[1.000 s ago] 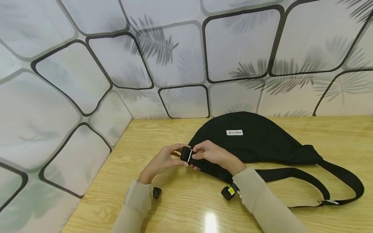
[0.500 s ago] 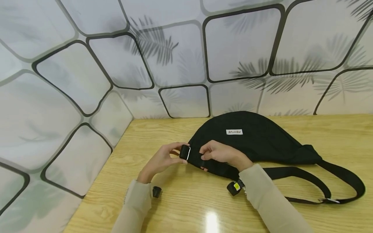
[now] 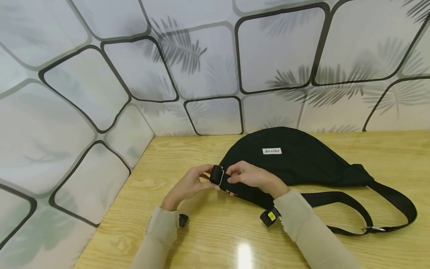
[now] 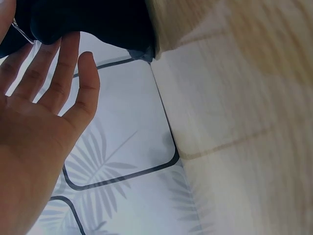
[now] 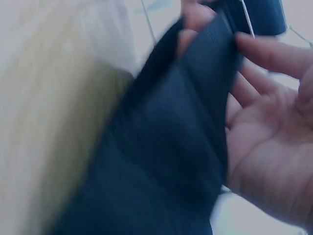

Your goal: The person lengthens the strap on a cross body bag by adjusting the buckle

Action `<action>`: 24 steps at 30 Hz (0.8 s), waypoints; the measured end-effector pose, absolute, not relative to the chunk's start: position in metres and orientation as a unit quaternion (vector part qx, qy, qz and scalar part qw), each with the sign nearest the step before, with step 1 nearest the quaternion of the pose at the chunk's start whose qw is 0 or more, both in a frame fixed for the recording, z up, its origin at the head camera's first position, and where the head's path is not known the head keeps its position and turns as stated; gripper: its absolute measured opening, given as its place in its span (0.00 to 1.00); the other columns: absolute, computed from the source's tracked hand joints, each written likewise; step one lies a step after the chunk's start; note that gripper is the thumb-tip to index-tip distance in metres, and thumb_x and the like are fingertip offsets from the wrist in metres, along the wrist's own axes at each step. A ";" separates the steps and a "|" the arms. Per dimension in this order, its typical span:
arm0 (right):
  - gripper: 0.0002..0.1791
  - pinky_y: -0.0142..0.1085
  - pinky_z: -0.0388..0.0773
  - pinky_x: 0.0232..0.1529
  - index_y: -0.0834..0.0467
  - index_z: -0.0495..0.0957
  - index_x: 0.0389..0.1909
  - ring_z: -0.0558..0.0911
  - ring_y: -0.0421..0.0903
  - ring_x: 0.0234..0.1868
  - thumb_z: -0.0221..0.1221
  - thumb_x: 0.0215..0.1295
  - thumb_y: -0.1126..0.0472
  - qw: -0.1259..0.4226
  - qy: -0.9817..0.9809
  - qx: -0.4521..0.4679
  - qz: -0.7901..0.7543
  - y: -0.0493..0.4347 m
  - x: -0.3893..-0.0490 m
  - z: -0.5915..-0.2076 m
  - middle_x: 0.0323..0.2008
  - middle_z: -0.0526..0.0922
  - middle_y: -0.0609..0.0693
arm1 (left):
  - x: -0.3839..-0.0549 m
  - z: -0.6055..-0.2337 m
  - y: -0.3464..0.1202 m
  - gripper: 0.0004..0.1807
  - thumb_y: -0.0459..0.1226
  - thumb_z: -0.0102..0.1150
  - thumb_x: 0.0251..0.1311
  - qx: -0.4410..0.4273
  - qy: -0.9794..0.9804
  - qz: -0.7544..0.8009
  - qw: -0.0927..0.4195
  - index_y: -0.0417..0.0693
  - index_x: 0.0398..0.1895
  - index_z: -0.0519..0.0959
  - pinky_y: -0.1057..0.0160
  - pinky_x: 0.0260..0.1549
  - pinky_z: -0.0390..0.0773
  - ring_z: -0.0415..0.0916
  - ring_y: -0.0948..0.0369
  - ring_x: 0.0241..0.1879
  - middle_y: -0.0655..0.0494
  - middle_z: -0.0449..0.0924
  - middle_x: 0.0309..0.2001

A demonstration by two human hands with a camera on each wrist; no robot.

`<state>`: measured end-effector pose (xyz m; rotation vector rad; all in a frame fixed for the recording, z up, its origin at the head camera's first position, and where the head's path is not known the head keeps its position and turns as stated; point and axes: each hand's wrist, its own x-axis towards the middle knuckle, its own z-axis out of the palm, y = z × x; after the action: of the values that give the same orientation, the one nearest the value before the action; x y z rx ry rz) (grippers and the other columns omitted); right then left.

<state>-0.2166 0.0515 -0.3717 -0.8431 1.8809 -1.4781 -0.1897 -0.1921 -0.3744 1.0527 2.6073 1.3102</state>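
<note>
A black waist bag (image 3: 289, 164) with a white label lies on the table, its left end lifted between the hands. My left hand (image 3: 191, 185) holds a loop of black webbing strap (image 3: 215, 174) at a thin metal buckle (image 3: 221, 178), thumb below and fingers above. Just right of the buckle, my right hand (image 3: 253, 176) pinches the strap between thumb and fingers. In the right wrist view the pinched black webbing (image 5: 212, 46) runs down, blurred, toward the camera. Seen from the left wrist, the left hand's fingertips (image 4: 68, 46) go up behind dark fabric.
The bag's long strap (image 3: 398, 200) curves over the right side of the wooden table (image 3: 208, 239), with a metal slider (image 3: 374, 229) on it. Patterned wall panels (image 3: 215, 116) stand behind and at the left. Small black devices (image 3: 268, 217) sit by both wrists.
The right hand drew away to the right from the buckle, then came slightly back toward it. More of the metal buckle's outline shows than a second ago. The left hand keeps its hold.
</note>
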 end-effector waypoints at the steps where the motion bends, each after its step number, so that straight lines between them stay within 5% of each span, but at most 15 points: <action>1: 0.07 0.36 0.75 0.42 0.68 0.78 0.34 0.78 0.44 0.27 0.52 0.72 0.72 0.301 0.714 -0.329 -0.540 0.055 -0.218 -0.371 0.25 0.80 0.48 | -0.190 -0.374 -0.193 0.24 0.29 0.72 0.58 0.339 0.840 0.423 0.018 0.32 0.58 0.79 0.54 0.51 0.79 0.80 0.54 0.50 0.44 0.83 0.53; 7: 0.20 0.33 0.55 0.29 0.56 0.59 0.20 0.53 0.40 0.20 0.51 0.67 0.76 0.297 0.733 -0.392 -0.469 0.071 -0.225 -0.370 0.19 0.53 0.42 | -0.189 -0.371 -0.196 0.24 0.29 0.72 0.59 0.322 0.841 0.434 0.023 0.34 0.59 0.79 0.49 0.47 0.81 0.81 0.51 0.48 0.44 0.83 0.52; 12: 0.22 0.32 0.55 0.27 0.55 0.56 0.20 0.52 0.40 0.19 0.50 0.70 0.76 0.287 0.741 -0.393 -0.463 0.071 -0.225 -0.371 0.19 0.51 0.42 | -0.188 -0.370 -0.196 0.23 0.29 0.72 0.58 0.317 0.843 0.434 0.026 0.34 0.58 0.80 0.48 0.48 0.80 0.81 0.50 0.48 0.44 0.83 0.51; 17: 0.19 0.32 0.56 0.27 0.58 0.59 0.21 0.56 0.41 0.19 0.49 0.71 0.77 0.284 0.736 -0.377 -0.484 0.064 -0.223 -0.372 0.19 0.55 0.43 | -0.188 -0.371 -0.194 0.22 0.29 0.72 0.58 0.314 0.845 0.432 0.028 0.34 0.56 0.80 0.53 0.45 0.81 0.81 0.50 0.48 0.44 0.84 0.51; 24: 0.06 0.39 0.82 0.37 0.71 0.72 0.41 0.83 0.48 0.29 0.45 0.74 0.77 0.299 0.697 -0.314 -0.571 0.049 -0.216 -0.373 0.32 0.83 0.58 | -0.189 -0.374 -0.188 0.21 0.29 0.74 0.56 0.323 0.844 0.427 0.028 0.34 0.54 0.81 0.53 0.47 0.81 0.80 0.55 0.47 0.45 0.84 0.49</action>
<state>-0.2163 0.0491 -0.3729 -0.8339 1.8512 -1.5158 -0.1890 -0.1876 -0.3742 0.9977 2.6064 1.3184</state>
